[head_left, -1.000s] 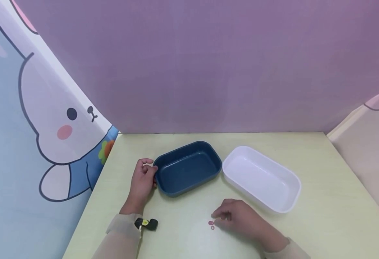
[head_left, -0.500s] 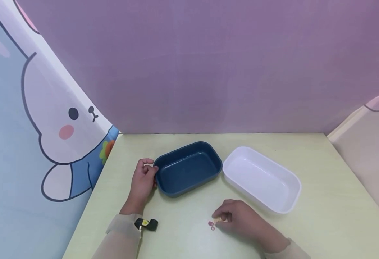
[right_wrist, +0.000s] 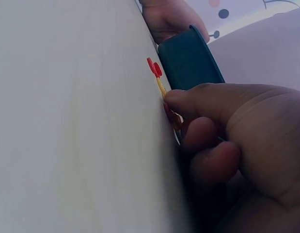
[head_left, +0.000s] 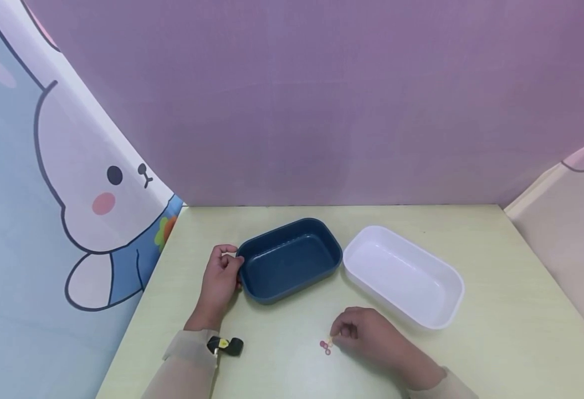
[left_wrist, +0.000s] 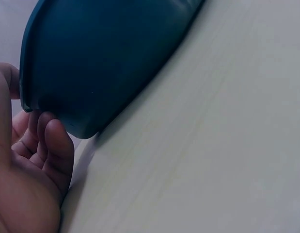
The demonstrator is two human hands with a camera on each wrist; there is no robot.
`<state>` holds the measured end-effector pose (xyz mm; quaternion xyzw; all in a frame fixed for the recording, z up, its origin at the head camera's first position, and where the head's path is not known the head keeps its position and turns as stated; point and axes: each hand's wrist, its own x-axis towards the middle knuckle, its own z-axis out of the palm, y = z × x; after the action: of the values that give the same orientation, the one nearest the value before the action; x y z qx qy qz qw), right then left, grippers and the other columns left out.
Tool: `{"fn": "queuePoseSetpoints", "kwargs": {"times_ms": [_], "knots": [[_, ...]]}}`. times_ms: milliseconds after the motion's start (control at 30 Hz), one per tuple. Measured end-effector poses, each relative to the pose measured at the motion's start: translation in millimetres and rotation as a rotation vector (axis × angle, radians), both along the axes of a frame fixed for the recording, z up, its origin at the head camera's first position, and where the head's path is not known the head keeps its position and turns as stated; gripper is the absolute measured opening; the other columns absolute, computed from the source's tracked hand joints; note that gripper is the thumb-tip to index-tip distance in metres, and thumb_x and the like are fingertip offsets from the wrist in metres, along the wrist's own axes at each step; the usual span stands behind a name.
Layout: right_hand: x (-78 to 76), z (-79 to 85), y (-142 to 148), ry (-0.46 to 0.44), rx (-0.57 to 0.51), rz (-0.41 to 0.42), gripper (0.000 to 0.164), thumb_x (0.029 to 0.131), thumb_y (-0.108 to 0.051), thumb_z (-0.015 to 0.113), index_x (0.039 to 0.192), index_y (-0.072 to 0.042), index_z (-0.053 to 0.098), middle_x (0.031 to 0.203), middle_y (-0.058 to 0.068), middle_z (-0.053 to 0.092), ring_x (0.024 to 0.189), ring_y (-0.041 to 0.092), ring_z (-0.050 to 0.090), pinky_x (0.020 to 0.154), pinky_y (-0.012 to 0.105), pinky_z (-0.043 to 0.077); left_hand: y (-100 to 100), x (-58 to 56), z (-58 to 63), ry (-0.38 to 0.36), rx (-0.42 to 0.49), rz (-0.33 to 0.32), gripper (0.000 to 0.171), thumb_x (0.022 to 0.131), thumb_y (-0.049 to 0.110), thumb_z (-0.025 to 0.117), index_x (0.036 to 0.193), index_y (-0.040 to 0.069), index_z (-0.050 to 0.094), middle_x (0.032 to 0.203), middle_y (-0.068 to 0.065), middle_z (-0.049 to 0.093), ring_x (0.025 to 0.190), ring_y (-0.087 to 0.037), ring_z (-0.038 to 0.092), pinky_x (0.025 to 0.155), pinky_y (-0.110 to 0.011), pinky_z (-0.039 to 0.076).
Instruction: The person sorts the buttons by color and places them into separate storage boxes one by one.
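Observation:
My left hand grips the left end of a dark blue tray, its thumb at the rim and fingers curled beneath, as the left wrist view shows. Over the table, my right hand bends its fingers around a small yellow ring-like piece at the fingertips. Small red ring-like pieces lie just left of those fingertips. Seen edge-on in the right wrist view, red pieces and a yellow one sit by the thumb tip; the fingers partly hide more red and orange. Their exact kind is too small to tell.
A white tray stands right of the blue one, corners nearly touching. Both rest on a pale yellow-green table. A purple partition closes off the back, and a cartoon-printed cloth hangs at the left.
The right fingertips have shifted slightly right. A yellow piece showed between them half a second ago; it now shows at their left edge, beside the red pieces. The left hand and trays look unmoved.

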<state>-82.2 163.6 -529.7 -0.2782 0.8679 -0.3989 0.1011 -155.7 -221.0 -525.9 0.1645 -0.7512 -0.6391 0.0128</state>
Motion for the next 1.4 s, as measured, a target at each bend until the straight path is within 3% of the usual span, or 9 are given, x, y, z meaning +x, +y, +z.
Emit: {"fn": "queuePoseSetpoints", "kwargs": {"times_ms": [267, 700, 967, 1200, 1400], "knots": [[0.2, 1.0, 1, -0.05, 0.015, -0.017, 0.019, 0.098, -0.021, 0.084, 0.092, -0.039, 0.078, 0.083, -0.022, 0.063, 0.078, -0.004, 0.058, 0.072, 0.021, 0.053, 1, 2.5, 3.7, 0.013, -0.011, 0.001, 0.03, 0.112, 0.027, 0.062, 0.14, 0.023, 0.052, 0.093, -0.007, 0.058, 0.072, -0.026, 0.059, 0.064, -0.031, 0.056], [-0.3, 5.9, 8, -0.238, -0.021, -0.066, 0.009, 0.11, -0.04, 0.071, 0.103, -0.039, 0.078, 0.092, -0.016, 0.075, 0.086, 0.005, 0.07, 0.082, 0.026, 0.056, 0, 2.3, 0.7, 0.003, -0.022, 0.0, 0.03, 0.113, 0.028, 0.062, 0.14, 0.023, 0.052, 0.093, -0.006, 0.058, 0.073, -0.027, 0.059, 0.066, -0.031, 0.056], [-2.8, 17.2, 8, -0.322, -0.052, -0.114, 0.013, 0.109, -0.04, 0.072, 0.102, -0.032, 0.079, 0.086, -0.009, 0.074, 0.079, 0.01, 0.067, 0.075, 0.027, 0.055, 0, 1.0, 0.3, 0.013, -0.022, -0.003, 0.03, 0.113, 0.029, 0.062, 0.14, 0.023, 0.052, 0.093, -0.006, 0.058, 0.073, -0.027, 0.059, 0.065, -0.032, 0.056], [-6.9, 24.3, 10, -0.384, -0.121, -0.137, 0.013, 0.108, -0.031, 0.074, 0.105, -0.021, 0.081, 0.077, -0.003, 0.068, 0.068, 0.009, 0.062, 0.069, 0.027, 0.054, 1, 0.6, 0.1, 0.015, -0.022, -0.004, 0.029, 0.113, 0.027, 0.063, 0.139, 0.023, 0.053, 0.093, -0.007, 0.058, 0.071, -0.027, 0.06, 0.064, -0.032, 0.056], [-4.9, 46.2, 8, -0.42, -0.198, -0.154, 0.013, 0.108, -0.022, 0.072, 0.108, -0.011, 0.079, 0.076, 0.0, 0.065, 0.071, 0.012, 0.063, 0.072, 0.027, 0.055, 3, 0.9, 2.5, 0.026, -0.034, -0.001, 0.029, 0.113, 0.027, 0.062, 0.139, 0.023, 0.053, 0.093, -0.006, 0.058, 0.069, -0.024, 0.06, 0.063, -0.031, 0.056]]}}
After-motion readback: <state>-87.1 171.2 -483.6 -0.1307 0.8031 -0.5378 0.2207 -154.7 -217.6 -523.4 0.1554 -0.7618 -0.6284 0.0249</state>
